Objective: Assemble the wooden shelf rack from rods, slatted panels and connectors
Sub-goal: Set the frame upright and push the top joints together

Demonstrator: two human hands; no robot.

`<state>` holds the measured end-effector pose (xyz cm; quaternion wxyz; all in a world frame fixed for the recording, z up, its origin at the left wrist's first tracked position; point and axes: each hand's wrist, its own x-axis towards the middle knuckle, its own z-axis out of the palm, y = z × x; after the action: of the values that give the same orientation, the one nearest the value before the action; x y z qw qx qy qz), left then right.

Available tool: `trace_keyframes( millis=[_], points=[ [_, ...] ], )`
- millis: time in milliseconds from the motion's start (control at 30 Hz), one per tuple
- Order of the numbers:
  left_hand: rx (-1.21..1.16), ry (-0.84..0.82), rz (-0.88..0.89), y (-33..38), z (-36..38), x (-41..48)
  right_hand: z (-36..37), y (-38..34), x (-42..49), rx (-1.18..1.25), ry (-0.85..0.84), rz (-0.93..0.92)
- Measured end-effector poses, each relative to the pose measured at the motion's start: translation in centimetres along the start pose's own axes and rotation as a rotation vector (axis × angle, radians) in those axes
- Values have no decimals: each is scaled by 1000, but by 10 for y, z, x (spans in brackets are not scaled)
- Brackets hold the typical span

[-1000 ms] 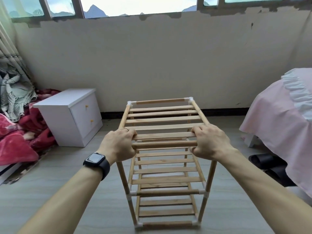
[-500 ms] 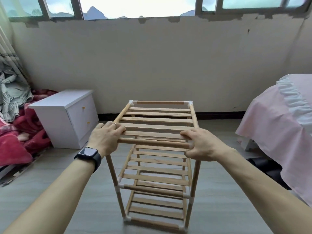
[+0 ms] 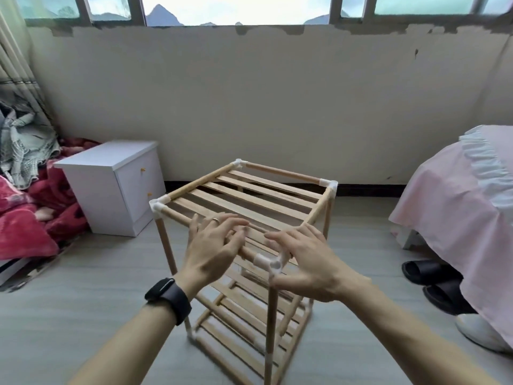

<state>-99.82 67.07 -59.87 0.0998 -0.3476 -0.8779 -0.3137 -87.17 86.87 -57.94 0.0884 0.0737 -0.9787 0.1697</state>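
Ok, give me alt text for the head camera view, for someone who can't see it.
A person's left hand and right hand, fingers spread, reach over the near top corner of a wooden shelf rack standing on the floor. A white nightstand stands to its left, a pink-covered bed to its right.

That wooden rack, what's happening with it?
A person is building a wooden shelf rack. It stands upright on the floor, with three slatted tiers joined by white connectors, and looks put together. The left hand and right hand are open, fingers spread over the top tier at the near corner connector. Blur hides whether they touch it.
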Motion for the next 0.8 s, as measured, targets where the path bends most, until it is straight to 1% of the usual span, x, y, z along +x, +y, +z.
trace_keyframes(
  millis=[100,167,200,267,333,367,400,467,500,533,567,600,633,667,700,733,767,800],
  points=[
    [-8,10,-28,-15,-13,-2,-1,11,-5,95,37,-85],
    [11,-10,-53,-21,-24,-3,0,20,-1,5,109,-60],
    [30,-10,-101,-25,-32,-3,0,27,2,-69,135,-8],
    [88,10,-282,-37,-49,1,3,39,8,-167,183,121],
    [97,17,-479,-45,-64,3,13,42,13,-197,299,146],
    [37,9,-546,-46,-69,4,20,39,16,-237,382,128],
    [-78,6,-599,-42,-72,4,25,34,19,-285,446,119],
    [-408,31,-711,-32,-71,3,29,23,24,-287,515,93],
    [-558,53,-750,-26,-70,0,29,20,26,-214,536,52],
    [-643,75,-770,-21,-68,-4,24,17,27,-97,564,12],
    [-678,98,-776,-19,-67,-7,19,18,29,40,605,4],
    [-688,120,-775,-21,-64,-11,13,21,33,147,655,54],
    [-674,131,-779,-24,-63,-13,4,22,35,200,706,169],
    [-650,127,-789,-26,-62,-14,-6,27,40,232,709,332],
    [-640,120,-803,-27,-62,-14,-16,34,44,312,635,499],
    [-652,126,-823,-27,-62,-14,-26,40,47,494,502,629],
    [-674,134,-842,-26,-63,-13,-33,48,50,752,367,697],
    [-685,140,-851,-25,-62,-12,-38,55,52,996,277,721]
  ],
)
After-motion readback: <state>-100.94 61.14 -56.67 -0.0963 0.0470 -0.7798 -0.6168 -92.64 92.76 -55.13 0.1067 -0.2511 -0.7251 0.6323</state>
